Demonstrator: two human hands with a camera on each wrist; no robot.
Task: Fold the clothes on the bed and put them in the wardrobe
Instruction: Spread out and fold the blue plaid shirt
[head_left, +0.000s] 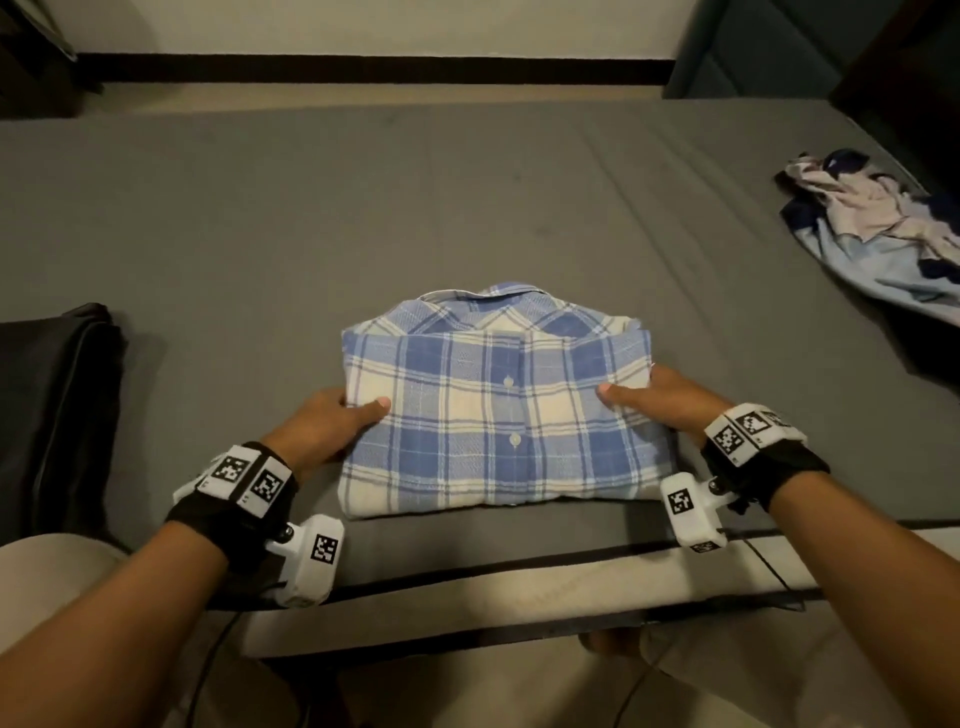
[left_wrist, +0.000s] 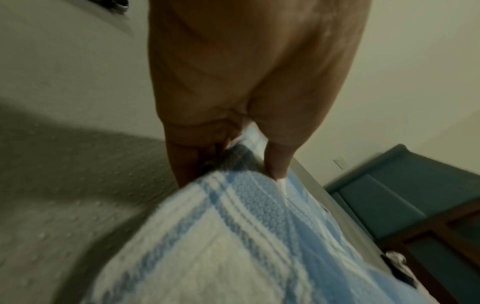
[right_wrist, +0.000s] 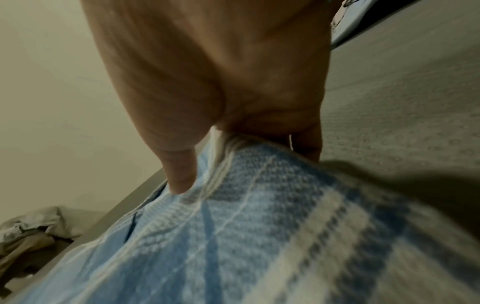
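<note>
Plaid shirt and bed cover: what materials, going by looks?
Plaid shirt: looks like woven cotton or similar, matte, slightly crinkled; the weave grain shows close up in both wrist views, with small pale buttons, probably plastic.
Bed cover: grey, matte textile with a fine pebbled or knit-like texture; fibre unclear.

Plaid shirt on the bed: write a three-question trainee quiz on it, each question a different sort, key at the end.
1. True or false: the plaid shirt is spread out flat and unfolded on the bed.
2. Multiple choice: how is the shirt held? A) by the left hand only B) by the right hand only C) by both hands, one at each side edge D) by neither hand.
3. Fill in: the unfolded heap of clothes lies toward the bed's ____ side in the head view.

Key: 1 false; 2 C; 3 right.
</note>
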